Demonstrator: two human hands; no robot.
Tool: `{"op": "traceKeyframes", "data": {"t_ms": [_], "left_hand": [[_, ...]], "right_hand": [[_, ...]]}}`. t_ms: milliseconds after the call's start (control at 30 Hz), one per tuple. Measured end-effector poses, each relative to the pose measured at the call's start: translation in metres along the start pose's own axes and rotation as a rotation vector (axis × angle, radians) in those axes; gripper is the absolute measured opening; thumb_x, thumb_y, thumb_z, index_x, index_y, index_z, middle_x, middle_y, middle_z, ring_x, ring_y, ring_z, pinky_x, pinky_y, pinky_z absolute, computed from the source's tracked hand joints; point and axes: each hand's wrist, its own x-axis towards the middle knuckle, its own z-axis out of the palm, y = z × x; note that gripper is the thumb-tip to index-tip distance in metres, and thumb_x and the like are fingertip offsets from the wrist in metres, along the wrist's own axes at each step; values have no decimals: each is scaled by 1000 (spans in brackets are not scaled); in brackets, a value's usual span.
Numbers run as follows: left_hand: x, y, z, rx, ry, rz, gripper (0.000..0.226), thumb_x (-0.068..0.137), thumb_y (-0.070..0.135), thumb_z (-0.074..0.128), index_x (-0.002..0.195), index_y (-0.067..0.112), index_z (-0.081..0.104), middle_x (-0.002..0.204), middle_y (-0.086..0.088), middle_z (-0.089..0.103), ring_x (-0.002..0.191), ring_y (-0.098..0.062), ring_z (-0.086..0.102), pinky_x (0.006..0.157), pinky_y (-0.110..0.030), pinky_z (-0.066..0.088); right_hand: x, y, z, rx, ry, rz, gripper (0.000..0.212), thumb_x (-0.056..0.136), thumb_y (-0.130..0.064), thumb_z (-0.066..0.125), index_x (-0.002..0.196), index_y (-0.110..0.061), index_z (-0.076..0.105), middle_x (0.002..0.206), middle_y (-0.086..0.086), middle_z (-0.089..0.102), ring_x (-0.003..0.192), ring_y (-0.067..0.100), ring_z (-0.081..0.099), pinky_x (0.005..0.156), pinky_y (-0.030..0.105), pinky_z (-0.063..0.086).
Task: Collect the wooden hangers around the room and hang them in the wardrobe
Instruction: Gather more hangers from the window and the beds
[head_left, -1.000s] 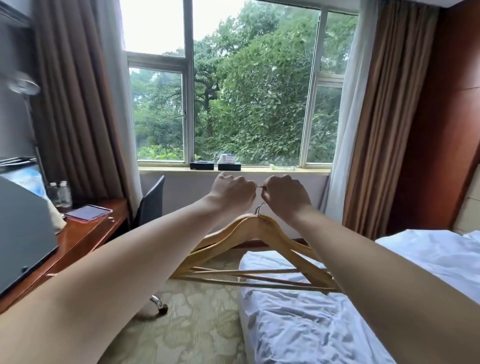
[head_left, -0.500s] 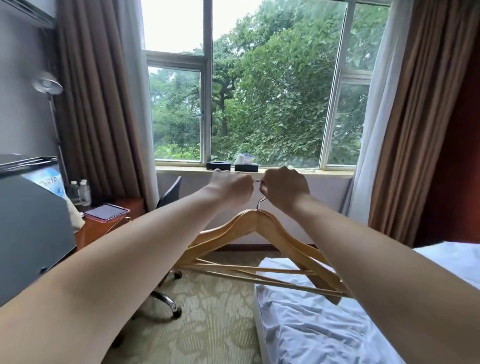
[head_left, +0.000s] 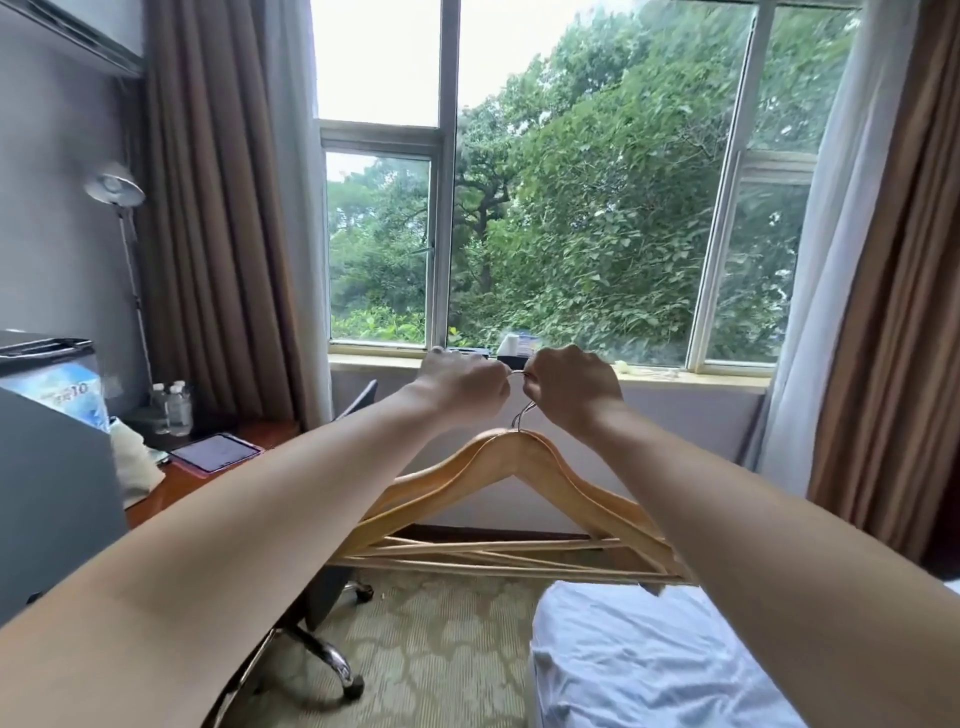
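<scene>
While both hands (head_left: 519, 387) keep their closed grip, hangers (head_left: 514, 499) raised higher, off bed (head_left: 649, 665).

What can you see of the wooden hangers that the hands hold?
The wooden hangers are a bunch of several, light varnished wood, with triangular shoulders, thin lower bars and metal hooks. They hang upright in the air, overlapped and slightly fanned. The left hand and right hand both grip the hooks. The exact number is unclear. They hang before the window sill, above carpet and bed corner.
</scene>
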Motion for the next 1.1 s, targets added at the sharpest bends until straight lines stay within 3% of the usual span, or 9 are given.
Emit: {"op": "traceKeyframes", "data": {"t_ms": [233, 367, 500, 633, 800, 1100], "left_hand": [[50, -15, 36, 37, -36, -57, 33, 101, 29, 26, 78, 17, 47, 63, 2, 43, 55, -15, 40, 52, -28, 22], [72, -30, 59, 31, -65, -68, 29, 100, 30, 27, 86, 20, 49, 73, -1, 48, 69, -21, 48, 60, -29, 30], [96, -50, 89, 50, -82, -77, 33, 101, 30, 26, 94, 19, 57, 82, -3, 56, 71, -22, 51, 62, -29, 31], [127, -75, 123, 39, -78, -53, 29, 101, 31, 27, 85, 21, 50, 93, -7, 66, 79, -25, 58, 63, -30, 34], [167, -116, 161, 42, -52, 0, 31, 101, 29, 27, 77, 18, 46, 74, -3, 54, 66, -21, 48, 58, -28, 32], [240, -189, 216, 44, -2, 59, 33, 100, 28, 28, 71, 17, 41, 63, 3, 43, 64, -21, 49, 50, -26, 23]], "right_hand": [[59, 21, 42, 24, -26, -41, 21, 94, -25, 51, 97, -10, 66, 96, 16, 67, 92, 33, 65, 77, 36, 51], [88, 21, 69, 36, -32, -62, 21, 95, -22, 50, 102, -10, 66, 98, 13, 67, 93, 33, 66, 80, 37, 52], [119, 20, 98, 28, -52, -85, 20, 95, -21, 49, 100, -11, 66, 97, 13, 67, 92, 33, 65, 73, 34, 47], [155, 16, 128, 1, -72, -81, 20, 95, -21, 48, 101, -12, 65, 98, 12, 67, 92, 33, 65, 70, 33, 44], [206, 7, 165, -44, -44, -94, 20, 97, -19, 44, 103, -10, 61, 99, 11, 66, 92, 31, 65, 74, 35, 48], [304, -13, 224, -112, 14, -33, 19, 96, -12, 44, 95, -12, 62, 94, 9, 66, 88, 29, 65, 74, 36, 51]]}}
